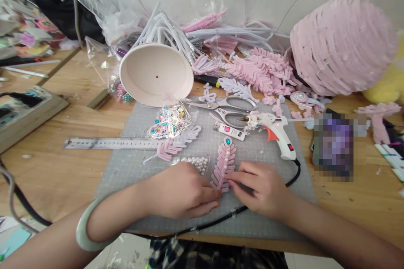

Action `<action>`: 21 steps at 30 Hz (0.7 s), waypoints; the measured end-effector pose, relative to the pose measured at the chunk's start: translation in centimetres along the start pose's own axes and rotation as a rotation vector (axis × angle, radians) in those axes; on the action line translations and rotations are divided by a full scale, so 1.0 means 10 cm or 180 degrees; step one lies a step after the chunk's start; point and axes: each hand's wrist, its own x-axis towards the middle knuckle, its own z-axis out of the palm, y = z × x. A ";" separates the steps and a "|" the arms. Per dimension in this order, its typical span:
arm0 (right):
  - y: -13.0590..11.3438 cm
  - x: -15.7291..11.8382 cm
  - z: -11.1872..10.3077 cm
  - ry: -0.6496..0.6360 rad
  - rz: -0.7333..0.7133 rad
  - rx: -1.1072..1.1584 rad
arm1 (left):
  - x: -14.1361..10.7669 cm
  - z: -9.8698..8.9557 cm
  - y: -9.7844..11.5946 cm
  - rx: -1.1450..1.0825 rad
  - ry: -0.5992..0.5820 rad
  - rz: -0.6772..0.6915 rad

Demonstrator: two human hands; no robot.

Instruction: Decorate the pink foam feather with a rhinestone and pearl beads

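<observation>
A pink pipe-cleaner feather [223,164] lies on the grey cutting mat [151,229], with a row of white pearls down its middle and a blue gem [227,141] at its top. My left hand [181,191] is closed, its fingertips on the feather's lower end. From the other side my right hand [260,187] pinches at the pearl row; whatever is between those fingertips is too small to make out. A bag of loose pearls [199,163] is partly hidden behind my left hand. Just above it are a smaller pink-and-white pipe-cleaner piece [172,147] and a heap of gem strings [172,121].
A glue gun [284,136] with its cord, scissors [221,107], a lighter [229,130] and a steel ruler [110,143] lie around. Behind are a white bucket [154,73], pink pipe-cleaner feathers [259,69] and a pink wrapped form [341,46]. A blurred-out phone [333,147] is at right.
</observation>
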 end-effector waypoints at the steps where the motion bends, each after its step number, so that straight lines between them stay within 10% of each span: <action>1: 0.00 0.00 0.00 -0.0011 0.0005 -0.0005 | 0.00 0.00 0.00 -0.0013 0.0019 -0.0002; 21: 0.00 -0.01 0.02 -0.0038 -0.0099 -0.0137 | 0.00 -0.01 0.00 0.0028 -0.0105 -0.0031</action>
